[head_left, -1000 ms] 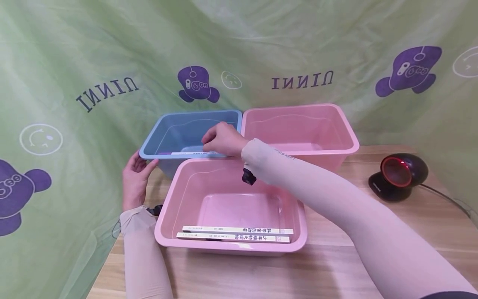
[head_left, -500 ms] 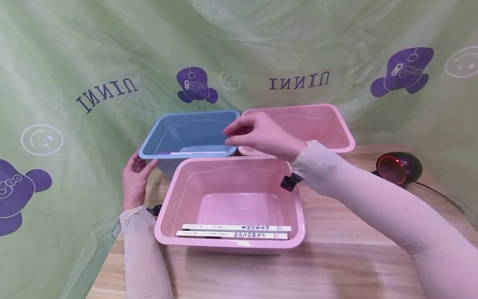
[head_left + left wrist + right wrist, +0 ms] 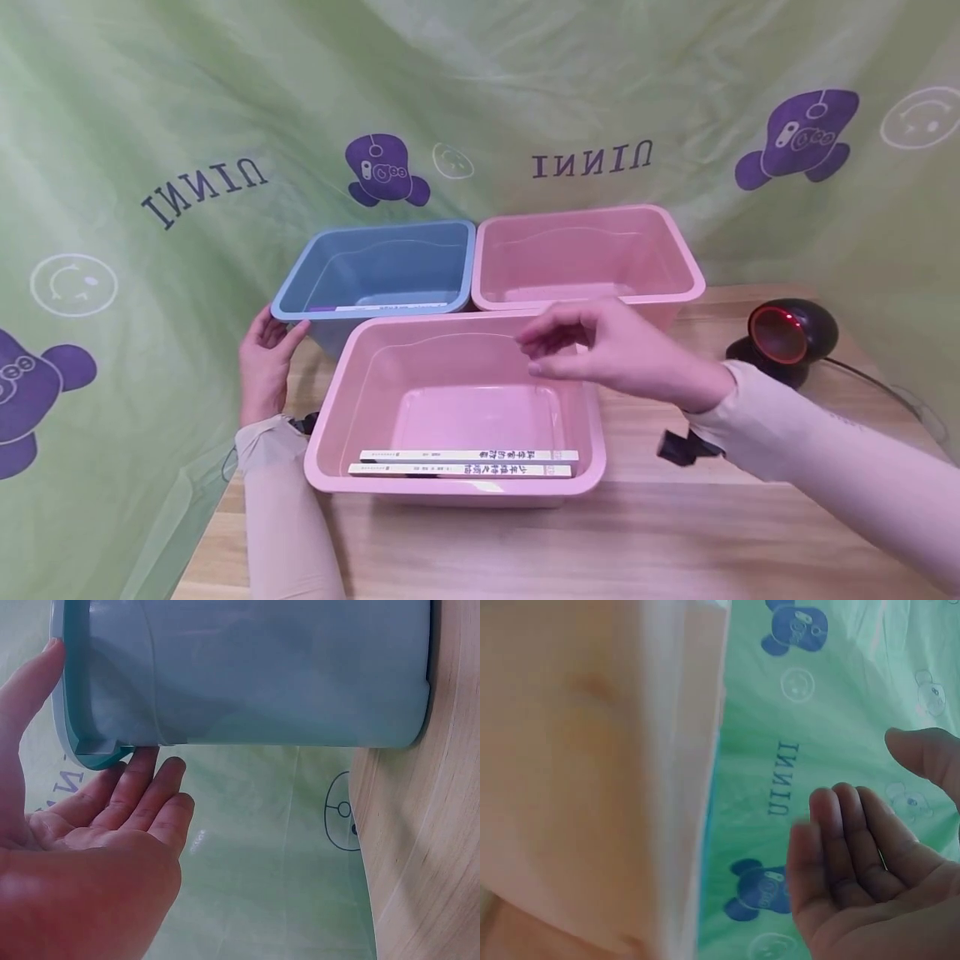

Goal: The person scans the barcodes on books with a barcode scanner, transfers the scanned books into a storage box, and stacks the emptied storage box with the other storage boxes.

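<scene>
My left hand (image 3: 262,367) rests at the front left corner of the blue bin (image 3: 390,262). In the left wrist view, its thumb lies against the rim and its loosely bent fingers (image 3: 135,787) touch the side just under it. Over the right part of the front pink bin (image 3: 465,487), my right hand (image 3: 615,350) hangs with relaxed fingers and nothing in it. Two thin books, an upper one (image 3: 457,456) and a lower one (image 3: 450,471), stand spine up along that bin's near wall. A white and purple book spine (image 3: 390,307) shows inside the blue bin.
A second pink bin (image 3: 592,242) stands beside the blue one at the back. On the wooden table (image 3: 660,533), a black scanner (image 3: 795,337) with a red-lit face and a cable sits to the right. A green printed curtain (image 3: 480,92) hangs behind.
The right hand has moved from over the blue bin, right and toward me, to above the front pink bin. The left hand has kept its place at the blue bin's corner.
</scene>
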Demonstrator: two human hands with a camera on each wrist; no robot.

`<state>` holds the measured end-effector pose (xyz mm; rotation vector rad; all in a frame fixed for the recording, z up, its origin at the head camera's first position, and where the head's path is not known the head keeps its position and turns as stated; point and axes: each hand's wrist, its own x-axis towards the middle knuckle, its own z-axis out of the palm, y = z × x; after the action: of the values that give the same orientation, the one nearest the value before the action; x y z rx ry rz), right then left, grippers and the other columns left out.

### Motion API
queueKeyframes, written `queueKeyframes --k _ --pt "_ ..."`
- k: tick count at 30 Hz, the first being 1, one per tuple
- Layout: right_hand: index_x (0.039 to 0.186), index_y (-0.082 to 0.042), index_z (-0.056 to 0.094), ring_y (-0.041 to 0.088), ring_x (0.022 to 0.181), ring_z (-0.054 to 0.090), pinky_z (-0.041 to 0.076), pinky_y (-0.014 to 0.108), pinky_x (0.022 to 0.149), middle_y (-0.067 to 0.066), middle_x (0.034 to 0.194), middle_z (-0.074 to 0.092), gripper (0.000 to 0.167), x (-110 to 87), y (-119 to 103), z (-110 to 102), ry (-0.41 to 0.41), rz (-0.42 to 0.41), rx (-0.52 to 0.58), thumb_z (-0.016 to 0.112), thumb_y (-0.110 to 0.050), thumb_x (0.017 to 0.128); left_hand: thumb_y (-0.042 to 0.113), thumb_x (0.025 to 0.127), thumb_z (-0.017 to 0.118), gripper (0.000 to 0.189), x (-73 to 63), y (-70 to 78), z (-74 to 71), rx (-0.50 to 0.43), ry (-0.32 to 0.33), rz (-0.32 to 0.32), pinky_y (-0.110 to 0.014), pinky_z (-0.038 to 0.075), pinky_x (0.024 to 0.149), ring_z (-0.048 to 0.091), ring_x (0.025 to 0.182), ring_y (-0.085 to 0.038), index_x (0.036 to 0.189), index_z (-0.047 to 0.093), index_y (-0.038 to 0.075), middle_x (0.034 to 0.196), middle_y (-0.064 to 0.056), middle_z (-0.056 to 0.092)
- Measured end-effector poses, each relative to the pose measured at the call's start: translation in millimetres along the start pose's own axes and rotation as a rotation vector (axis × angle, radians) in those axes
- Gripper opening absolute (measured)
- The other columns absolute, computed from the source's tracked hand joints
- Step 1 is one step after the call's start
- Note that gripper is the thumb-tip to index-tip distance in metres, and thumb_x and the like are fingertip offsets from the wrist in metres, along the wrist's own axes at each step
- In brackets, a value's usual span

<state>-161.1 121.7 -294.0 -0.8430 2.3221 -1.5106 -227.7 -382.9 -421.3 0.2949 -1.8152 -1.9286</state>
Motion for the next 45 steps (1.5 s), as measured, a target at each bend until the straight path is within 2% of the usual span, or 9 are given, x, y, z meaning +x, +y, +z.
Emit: queueKeyframes --k 4,11,16,20,24,27,33,40,45 --pt "0.126 -0.012 0.083 0.016 0.114 0.078 0.061 0.026 0.105 -0.001 0.117 0.084 0.032 -18.9 16 7 -0.048 -0.005 -0.003 0.090 -0.013 0.094 0.000 0.096 0.086 0.073 1.0 -0.8 -2.0 -0.004 -0.007 0.001 -0.014 0.053 0.106 0.061 0.134 -0.014 0.163 0.056 0.007 0.146 -0.003 0.067" --pt "0.119 -0.024 0.086 0.009 0.108 0.076 0.055 0.024 0.097 -0.012 0.112 0.083 0.026 -35.1 27 13 -0.050 -0.045 -0.143 0.093 -0.027 0.094 -0.001 0.097 0.085 0.071 -0.1 -0.1 -3.9 -0.011 -0.006 0.011 -0.015 0.054 0.108 0.061 0.136 -0.016 0.162 0.057 0.006 0.148 -0.006 0.067" --pt "0.116 -0.035 0.084 0.008 0.107 0.072 0.052 0.024 0.099 -0.021 0.113 0.080 0.029 -48.3 34 15 -0.020 -0.111 -0.223 0.093 -0.020 0.093 0.000 0.096 0.087 0.075 1.1 1.3 -2.2 -0.009 -0.024 -0.006 -0.015 0.054 0.111 0.060 0.139 -0.016 0.164 0.055 0.008 0.154 -0.008 0.064" --pt "0.116 -0.036 0.083 0.009 0.106 0.073 0.055 0.022 0.095 -0.022 0.114 0.079 0.038 -56.1 39 19 -0.027 -0.202 -0.264 0.093 -0.011 0.089 -0.003 0.096 0.085 0.074 1.9 1.3 -0.3 -0.020 -0.018 0.009 -0.015 0.054 0.107 0.061 0.135 -0.014 0.163 0.056 0.006 0.149 -0.006 0.067" --pt "0.115 -0.031 0.083 0.008 0.104 0.072 0.058 0.023 0.094 -0.020 0.113 0.078 0.037 -58.0 43 23 -0.037 -0.314 -0.342 0.092 -0.008 0.086 -0.004 0.096 0.085 0.073 1.7 0.6 -0.3 -0.036 -0.013 0.014 -0.015 0.054 0.105 0.062 0.131 -0.014 0.162 0.056 0.005 0.143 -0.003 0.069" --pt "0.112 -0.029 0.084 0.006 0.102 0.071 0.060 0.025 0.091 -0.019 0.112 0.078 0.035 -57.2 44 25 -0.031 -0.366 -0.391 0.090 -0.007 0.086 -0.003 0.095 0.086 0.073 0.9 0.5 -0.6 -0.041 -0.017 0.009 -0.015 0.055 0.105 0.062 0.132 -0.014 0.162 0.056 0.006 0.144 -0.004 0.069" --pt "0.110 -0.029 0.084 0.006 0.099 0.068 0.058 0.025 0.086 -0.018 0.111 0.077 0.033 -55.8 41 23 -0.072 -0.341 -0.419 0.085 -0.006 0.086 -0.002 0.096 0.085 0.074 -1.5 1.4 1.1 -0.028 -0.022 0.001 -0.015 0.054 0.106 0.061 0.135 -0.016 0.163 0.055 0.006 0.149 -0.006 0.066" --pt "0.109 -0.029 0.084 0.002 0.096 0.063 0.055 0.023 0.083 -0.020 0.107 0.075 0.025 -51.7 35 20 -0.135 -0.368 -0.501 0.084 -0.012 0.091 -0.001 0.097 0.085 0.075 0.5 -0.6 0.8 -0.016 -0.021 0.002 -0.015 0.053 0.108 0.060 0.136 -0.015 0.165 0.053 0.007 0.151 -0.006 0.065" --pt "0.101 -0.027 0.085 0.000 0.089 0.062 0.054 0.023 0.080 -0.020 0.096 0.074 0.018 -44.0 37 27 -0.116 -0.398 -0.550 0.088 -0.014 0.089 -0.002 0.097 0.085 0.075 0.5 -0.8 0.0 -0.015 -0.016 -0.002 -0.015 0.053 0.109 0.060 0.137 -0.015 0.165 0.054 0.008 0.150 -0.004 0.066"
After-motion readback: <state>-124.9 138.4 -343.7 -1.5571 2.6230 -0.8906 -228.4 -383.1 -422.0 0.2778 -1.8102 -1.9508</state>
